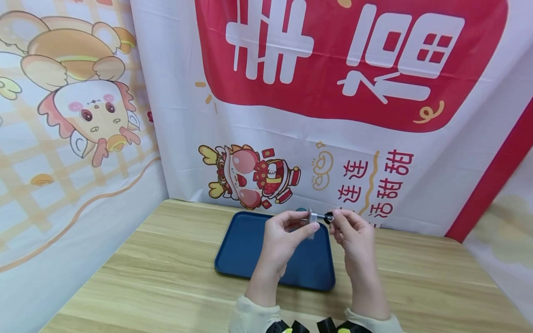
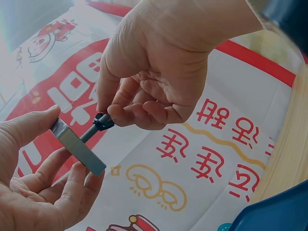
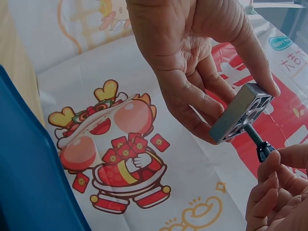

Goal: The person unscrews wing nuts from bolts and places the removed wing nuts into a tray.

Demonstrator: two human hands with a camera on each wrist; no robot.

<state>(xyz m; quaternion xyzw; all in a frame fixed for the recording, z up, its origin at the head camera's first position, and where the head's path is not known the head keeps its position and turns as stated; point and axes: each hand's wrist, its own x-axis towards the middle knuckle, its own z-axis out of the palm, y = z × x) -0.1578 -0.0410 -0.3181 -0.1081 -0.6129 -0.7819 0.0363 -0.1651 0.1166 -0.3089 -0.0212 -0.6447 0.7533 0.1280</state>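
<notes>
Over the blue tray (image 1: 245,249), my left hand (image 1: 281,240) grips a small rectangular metal block (image 3: 243,113) by its edges, thumb on one end and fingers along the other. The block's face has ribbed hollows, seen in the right wrist view. A threaded rod (image 3: 253,135) sticks out from that face. Near the rod's outer end sits a black nut-like piece (image 2: 103,121), which my right hand (image 1: 354,236) pinches between thumb and forefinger. The other right fingers are curled in behind.
The tray lies on a light wooden table (image 1: 166,268). Behind it hangs a white and red printed cloth (image 1: 179,115), with another patterned cloth (image 1: 25,194) on the left. A teal round spot (image 1: 301,210) shows just behind the left fingers.
</notes>
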